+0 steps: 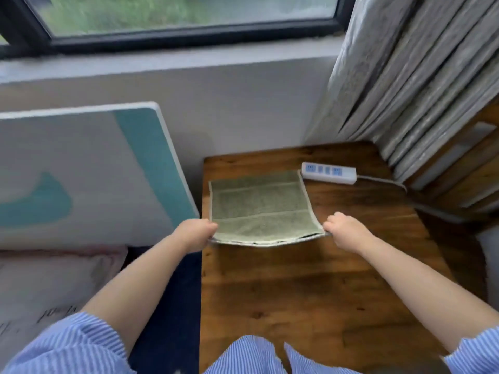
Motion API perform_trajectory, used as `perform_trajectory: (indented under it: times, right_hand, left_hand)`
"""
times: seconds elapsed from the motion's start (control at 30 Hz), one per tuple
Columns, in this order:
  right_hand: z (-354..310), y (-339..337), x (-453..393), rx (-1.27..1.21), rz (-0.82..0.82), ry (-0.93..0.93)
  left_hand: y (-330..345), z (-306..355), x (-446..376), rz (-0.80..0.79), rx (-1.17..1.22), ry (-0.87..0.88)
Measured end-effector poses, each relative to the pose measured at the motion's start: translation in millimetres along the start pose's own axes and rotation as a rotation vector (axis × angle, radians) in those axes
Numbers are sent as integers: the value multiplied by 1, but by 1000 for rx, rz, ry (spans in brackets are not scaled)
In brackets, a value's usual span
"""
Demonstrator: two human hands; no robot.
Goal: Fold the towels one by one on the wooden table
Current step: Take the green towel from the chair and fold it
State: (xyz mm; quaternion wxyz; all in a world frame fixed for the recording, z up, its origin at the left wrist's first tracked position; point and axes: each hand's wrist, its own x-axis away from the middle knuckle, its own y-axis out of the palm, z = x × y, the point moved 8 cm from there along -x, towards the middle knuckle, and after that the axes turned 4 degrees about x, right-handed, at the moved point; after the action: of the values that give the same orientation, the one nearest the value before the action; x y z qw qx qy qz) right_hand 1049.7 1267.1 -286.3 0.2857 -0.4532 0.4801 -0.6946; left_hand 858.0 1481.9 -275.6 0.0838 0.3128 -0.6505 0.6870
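a: a person in a striped blue shirt holds a green towel over the wooden table, just this side of the white power strip

b: and the hands?

a: left hand pinches the near left corner, right hand pinches the near right corner, fingers curled round the hem. the near edge hangs lifted and sagging between them; whether the far edge, nearest the power strip, rests on the wood cannot be told

b: which step is this?

a: by the look of it, the start of a fold on this one towel, with layers already showing at the near edge

b: what does the next move call for?

a: likely carrying both corners evenly toward the power strip, keeping the hem taut and square, then laying it down short of the cable. no other towels are in view
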Motion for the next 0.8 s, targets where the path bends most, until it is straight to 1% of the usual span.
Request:
perform_trajectory:
  times: [0.13,0.2,0.23,0.4,0.47,0.53,0.6,0.63,0.67,0.73,0.8]
  right_hand:
    - [-33,67,30,95,-262,-26]
    - [-41,86,42,85,-356,-19]
    - [-44,92,47,77,-378,-13]
    - [-53,117,63,77,-442,-19]
    - [-56,122,68,72,-450,-38]
    - [-61,125,73,67,-441,-111]
    - [-69,126,78,6,-414,-208]
    - [-74,127,79,-37,-420,-246]
    - [-76,133,80,-78,-473,-259]
    - [-72,147,82,-179,-661,-149]
    - [-67,153,85,-308,-812,-6]
  left_hand:
    - [71,36,6,-250,-64,34]
    - [92,47,10,-322,-58,35]
    - [100,50,14,-338,-45,30]
    - [139,53,22,-387,33,25]
    - [150,51,26,-375,96,4]
    - [158,51,30,-342,149,35]
    - [158,50,33,-248,181,86]
    - [160,49,35,-231,222,88]
    - [163,49,37,-254,285,79]
    - [176,48,43,-386,434,8]
    - [185,45,50,-533,592,-110]
